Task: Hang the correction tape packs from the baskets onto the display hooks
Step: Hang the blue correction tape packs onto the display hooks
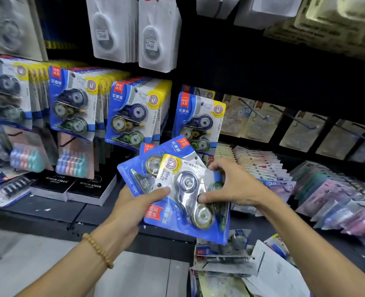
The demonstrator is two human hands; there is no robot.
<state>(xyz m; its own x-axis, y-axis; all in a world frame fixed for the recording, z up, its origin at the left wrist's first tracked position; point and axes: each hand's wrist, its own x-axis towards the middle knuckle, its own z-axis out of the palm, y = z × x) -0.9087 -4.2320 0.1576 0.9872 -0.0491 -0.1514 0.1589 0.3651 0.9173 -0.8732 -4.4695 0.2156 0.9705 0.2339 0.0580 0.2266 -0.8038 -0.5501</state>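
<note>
Hands hold a small fan of correction tape packs [183, 189] in front of the display: left hand [134, 207] grips the stack from below, thumb pressed on the top pack's face, right hand [234, 185] pinches the top pack's right edge, fingers [214, 167] curled over it. Rows of same packs [132, 112] hang on hooks just behind; more loose packs [222, 251] lie low right beside white paper [271, 273].

Two blue-carded correction tape packs [183, 196] are lying fanned and tilted below four rows of hanging packs [132, 112] filling display hooks.
</note>
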